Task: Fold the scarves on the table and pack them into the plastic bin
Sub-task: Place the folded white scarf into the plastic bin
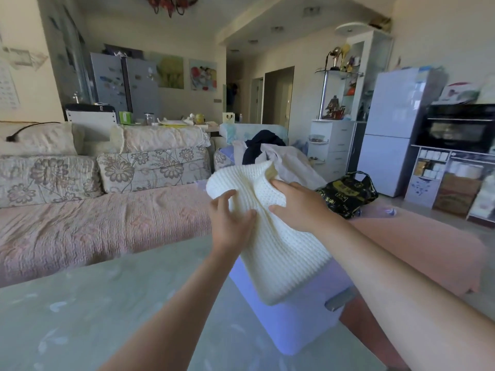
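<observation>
Scarf (281, 258), cream and waffle-knit, is up off the table between both my hands, folded into a thick pad. My left hand (233, 218) pinches its left side, thumb on the front of the knit and fingers curled onto the cloth above. My right hand (297, 207) grips it just beside the left, thumb pressed on the front and fingertips tucked into a fold at the top edge. A ridge of bunched knit stands between my two thumbs. Above my grip the scarf rounds over in a soft hump; below it the rest hangs down toward me.

Directly under my grip stands the plastic bin (294, 325), pale and translucent, with a grey handle (340, 298) on its right end. The scarf's lower end hangs across the bin's top, and I cannot tell whether it touches the rim or reaches inside. The bin sits on the glass table (107, 303), which spreads below and to the left of my hands.

Beyond my left hand runs a sofa (93, 223) with a pink quilted cover. Just behind the scarf's top lies a heap of clothes (267, 153). To the right of my right hand sits a black plastic bag (348, 194), and farther right stand a white fridge (393, 129) and a black oven (460, 127).
</observation>
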Available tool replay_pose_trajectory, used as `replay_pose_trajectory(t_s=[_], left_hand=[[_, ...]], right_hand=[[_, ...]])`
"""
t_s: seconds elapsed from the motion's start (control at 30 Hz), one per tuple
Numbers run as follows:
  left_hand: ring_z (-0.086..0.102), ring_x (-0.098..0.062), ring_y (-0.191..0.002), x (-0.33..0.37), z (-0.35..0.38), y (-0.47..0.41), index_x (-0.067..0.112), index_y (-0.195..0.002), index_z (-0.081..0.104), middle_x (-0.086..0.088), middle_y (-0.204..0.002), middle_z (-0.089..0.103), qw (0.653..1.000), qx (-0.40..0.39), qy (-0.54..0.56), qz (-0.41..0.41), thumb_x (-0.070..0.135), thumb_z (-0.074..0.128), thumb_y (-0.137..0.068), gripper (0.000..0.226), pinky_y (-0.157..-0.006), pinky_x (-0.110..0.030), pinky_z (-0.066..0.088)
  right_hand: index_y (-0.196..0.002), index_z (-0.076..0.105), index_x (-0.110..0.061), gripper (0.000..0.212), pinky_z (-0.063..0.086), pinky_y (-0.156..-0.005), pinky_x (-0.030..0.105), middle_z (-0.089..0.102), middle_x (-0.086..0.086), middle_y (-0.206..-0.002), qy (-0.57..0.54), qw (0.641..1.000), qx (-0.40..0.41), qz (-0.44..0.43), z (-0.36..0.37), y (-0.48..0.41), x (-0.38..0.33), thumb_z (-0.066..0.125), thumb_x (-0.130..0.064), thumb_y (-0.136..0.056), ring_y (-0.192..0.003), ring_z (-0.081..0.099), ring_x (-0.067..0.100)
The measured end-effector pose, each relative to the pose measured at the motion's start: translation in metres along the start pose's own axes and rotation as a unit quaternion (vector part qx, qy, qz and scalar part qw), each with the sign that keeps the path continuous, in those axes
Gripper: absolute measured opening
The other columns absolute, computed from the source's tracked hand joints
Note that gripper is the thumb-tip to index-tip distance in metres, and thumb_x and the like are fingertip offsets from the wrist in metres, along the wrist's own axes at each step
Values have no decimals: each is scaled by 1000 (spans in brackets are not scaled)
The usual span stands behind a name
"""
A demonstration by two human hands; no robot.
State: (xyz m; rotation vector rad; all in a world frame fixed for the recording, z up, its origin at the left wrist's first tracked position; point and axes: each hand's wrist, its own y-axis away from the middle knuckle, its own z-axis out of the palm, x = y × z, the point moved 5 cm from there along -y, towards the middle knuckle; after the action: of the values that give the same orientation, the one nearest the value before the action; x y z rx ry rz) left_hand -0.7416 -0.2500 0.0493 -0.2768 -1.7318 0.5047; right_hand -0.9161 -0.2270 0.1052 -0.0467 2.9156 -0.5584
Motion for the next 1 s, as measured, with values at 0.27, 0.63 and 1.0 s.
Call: replay_pose_trajectory(t_s=[0.27, 0.63, 1.0], left_hand=[[49, -27, -123, -65, 70, -22, 25, -144, 40, -8, -155, 13, 960, -156, -229, -38, 34, 63, -87, 62, -95, -29, 42], [40, -25, -133, -111, 106, -18, 35, -140, 48, 3, -146, 48, 771, -372, -515, 36, 53, 37, -96, 49, -110, -40, 23], [38, -24, -134, -131, 94, -40, 41, -134, 52, 2, -147, 46, 796, -353, -489, 52, 49, 37, -96, 42, -112, -39, 22]], right_hand=[[-154, 32, -32, 75, 33, -116, 34, 36, -9, -157, -195, 973, -101, 78, 93, -16, 87, 67, -47, -90, -142, 37, 14], [-157, 16, -30, 77, 43, -99, 41, 29, 7, -151, 95, 975, -199, -12, 190, -26, 105, 45, -1, -93, -128, 45, 32], [-158, -11, -21, 77, 4, -124, 43, -21, 4, -164, 147, 894, -421, 37, 244, -31, 105, 36, -49, -104, -153, -8, 24]])
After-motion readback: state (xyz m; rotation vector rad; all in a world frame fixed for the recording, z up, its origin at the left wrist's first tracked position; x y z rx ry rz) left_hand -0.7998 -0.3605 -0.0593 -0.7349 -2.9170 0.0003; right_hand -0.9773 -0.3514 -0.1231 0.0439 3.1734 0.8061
